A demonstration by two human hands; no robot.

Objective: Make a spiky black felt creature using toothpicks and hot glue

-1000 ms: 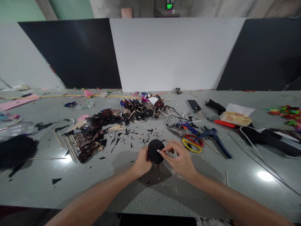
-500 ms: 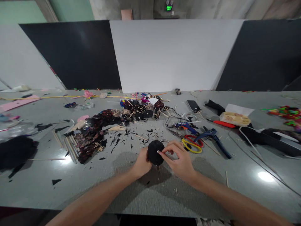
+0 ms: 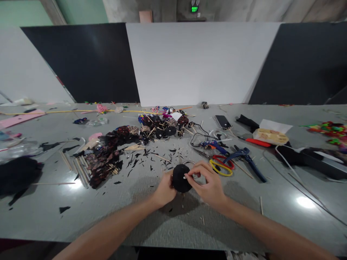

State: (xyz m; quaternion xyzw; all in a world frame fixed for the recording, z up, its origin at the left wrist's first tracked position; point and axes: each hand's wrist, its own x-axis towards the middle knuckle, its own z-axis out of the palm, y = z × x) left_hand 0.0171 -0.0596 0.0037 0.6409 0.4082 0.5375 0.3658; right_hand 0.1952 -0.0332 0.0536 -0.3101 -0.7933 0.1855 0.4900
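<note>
A round black fabric-covered disc [image 3: 180, 180], perhaps a miniature umbrella top, is held above the table in front of me. My left hand [image 3: 166, 188] grips it from the left, with the fingers partly hidden behind it. At the middle of the disc shows a small white tip [image 3: 184, 177]. My right hand [image 3: 207, 182] pinches at this tip with thumb and forefinger, the other fingers curled. Thin sticks peek out below the disc. Beyond my hands, black scraps [image 3: 135, 159] and bits of stick are strewn about.
Scissors [image 3: 221, 168], blue pliers-like tool [image 3: 249, 164], a blue glue gun [image 3: 214, 146] and a phone [image 3: 222, 121] lie to the right. Small stick-and-fabric umbrellas [image 3: 159, 128] cluster at the back. Dark patterned fabric [image 3: 104, 164] and stick bundles [image 3: 80, 169] lie left.
The black disc has shifted slightly right and down, and its face has turned more toward me. My right thumb and forefinger stay at the white tip.
</note>
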